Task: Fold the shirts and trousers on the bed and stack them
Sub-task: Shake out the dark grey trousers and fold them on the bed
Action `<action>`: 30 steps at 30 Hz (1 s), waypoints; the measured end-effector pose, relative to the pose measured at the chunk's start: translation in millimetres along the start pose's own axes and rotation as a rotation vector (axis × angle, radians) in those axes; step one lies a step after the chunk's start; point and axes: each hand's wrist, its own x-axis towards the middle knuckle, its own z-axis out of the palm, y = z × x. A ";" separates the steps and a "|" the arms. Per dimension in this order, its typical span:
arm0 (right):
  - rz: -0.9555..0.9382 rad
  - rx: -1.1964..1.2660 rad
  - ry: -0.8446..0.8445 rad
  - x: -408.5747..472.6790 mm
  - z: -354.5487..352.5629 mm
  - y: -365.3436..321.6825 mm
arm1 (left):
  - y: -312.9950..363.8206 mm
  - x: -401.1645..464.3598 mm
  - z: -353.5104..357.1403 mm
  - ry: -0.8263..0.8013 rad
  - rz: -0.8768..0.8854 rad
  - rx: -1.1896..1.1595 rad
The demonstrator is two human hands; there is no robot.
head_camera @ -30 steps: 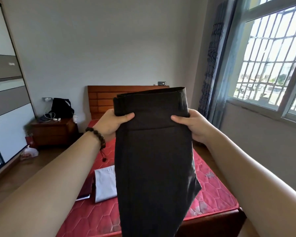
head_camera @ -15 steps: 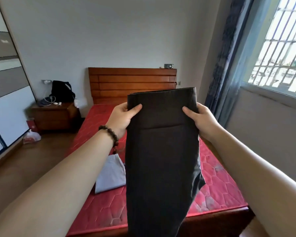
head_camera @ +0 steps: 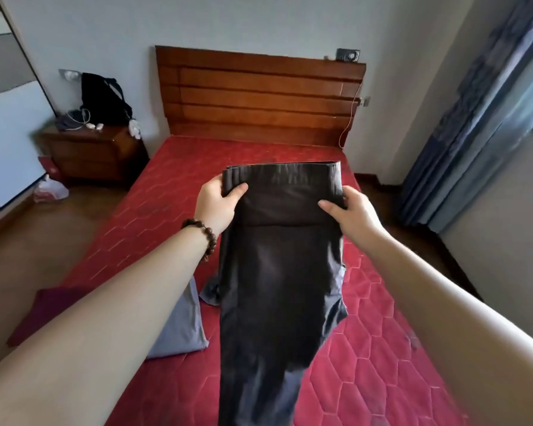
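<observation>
My left hand point(head_camera: 216, 202) and my right hand point(head_camera: 353, 210) each hold a top corner of the dark trousers point(head_camera: 279, 272); the grip is closed, thumb in front, fingers behind the cloth. The trousers hang folded lengthwise above the red bed point(head_camera: 382, 318), well in front of the headboard point(head_camera: 259, 93). They hide part of a grey folded garment point(head_camera: 185, 330) lying on the bed near my left forearm. A nightstand point(head_camera: 93, 155) stands at the left.

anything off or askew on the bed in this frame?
Nothing damaged or spilled. Only oddity: a crumpled grey garment lies unfolded on the red quilted mattress, beside the folded light grey shirt. Both hands grip the dark trousers by the waistband: left hand, right hand.
</observation>
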 end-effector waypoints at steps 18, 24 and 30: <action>0.035 -0.137 0.146 189.8 171.0 247.6 | -290.9 162.1 145.3 -0.004 -0.136 0.158; 0.015 -0.208 0.155 252.1 232.1 339.5 | -406.2 201.8 192.1 0.012 -0.134 0.169; 0.432 -0.407 -0.155 268.2 291.8 462.9 | -540.9 182.2 232.0 -0.277 -0.646 0.349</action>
